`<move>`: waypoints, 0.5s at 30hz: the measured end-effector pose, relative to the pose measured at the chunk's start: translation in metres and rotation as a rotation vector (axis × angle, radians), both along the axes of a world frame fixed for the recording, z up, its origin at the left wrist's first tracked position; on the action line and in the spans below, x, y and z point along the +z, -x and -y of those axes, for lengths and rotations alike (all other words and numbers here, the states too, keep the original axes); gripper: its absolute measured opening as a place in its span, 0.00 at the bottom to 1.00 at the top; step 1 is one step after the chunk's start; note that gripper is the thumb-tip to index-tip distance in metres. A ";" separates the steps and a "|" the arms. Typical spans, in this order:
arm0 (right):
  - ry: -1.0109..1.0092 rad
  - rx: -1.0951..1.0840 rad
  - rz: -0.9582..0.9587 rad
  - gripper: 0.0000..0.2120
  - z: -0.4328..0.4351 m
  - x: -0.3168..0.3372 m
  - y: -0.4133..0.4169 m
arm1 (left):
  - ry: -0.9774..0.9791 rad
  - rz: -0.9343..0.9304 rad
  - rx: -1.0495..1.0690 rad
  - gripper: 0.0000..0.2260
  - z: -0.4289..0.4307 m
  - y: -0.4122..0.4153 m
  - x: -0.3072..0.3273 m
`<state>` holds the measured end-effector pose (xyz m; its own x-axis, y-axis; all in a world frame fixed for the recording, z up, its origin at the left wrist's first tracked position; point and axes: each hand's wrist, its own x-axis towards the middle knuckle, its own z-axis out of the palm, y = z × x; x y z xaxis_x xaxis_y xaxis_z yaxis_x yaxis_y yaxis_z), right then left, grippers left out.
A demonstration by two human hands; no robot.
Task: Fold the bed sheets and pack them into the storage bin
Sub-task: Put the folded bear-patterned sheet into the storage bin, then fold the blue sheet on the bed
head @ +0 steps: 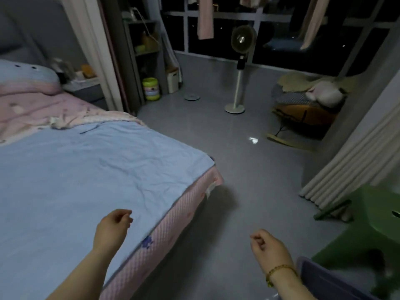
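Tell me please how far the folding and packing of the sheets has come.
Done: nothing yet; the blue sheet lies spread flat on the bed, unfolded. In hand: nothing; the left hand hovers over the sheet's edge, the right hand over the floor, fingers loosely curled and empty. Left: all folding, then packing into the storage bin at lower right.

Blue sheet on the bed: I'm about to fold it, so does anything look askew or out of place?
Mostly fine. The blue sheet is creased, and the pink quilt lies bunched along its far edge. No spill or tear shows.
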<state>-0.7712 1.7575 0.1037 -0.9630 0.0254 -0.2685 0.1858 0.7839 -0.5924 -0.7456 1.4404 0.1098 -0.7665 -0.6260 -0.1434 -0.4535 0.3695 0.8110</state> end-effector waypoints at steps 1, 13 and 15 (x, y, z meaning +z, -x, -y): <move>0.000 0.013 0.009 0.06 0.010 0.000 0.010 | -0.007 0.008 0.009 0.08 0.005 0.002 -0.004; 0.058 0.308 0.060 0.13 0.160 -0.001 0.226 | -0.031 -0.017 0.167 0.08 0.094 0.178 -0.016; 0.099 0.290 0.069 0.13 0.162 0.001 0.261 | -0.039 0.001 0.188 0.09 0.095 0.213 -0.020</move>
<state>-1.0319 1.5957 0.1048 -0.9056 -0.2773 -0.3208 0.0054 0.7490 -0.6626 -0.9581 1.3455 0.0901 -0.6361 -0.7525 -0.1707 -0.5123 0.2465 0.8227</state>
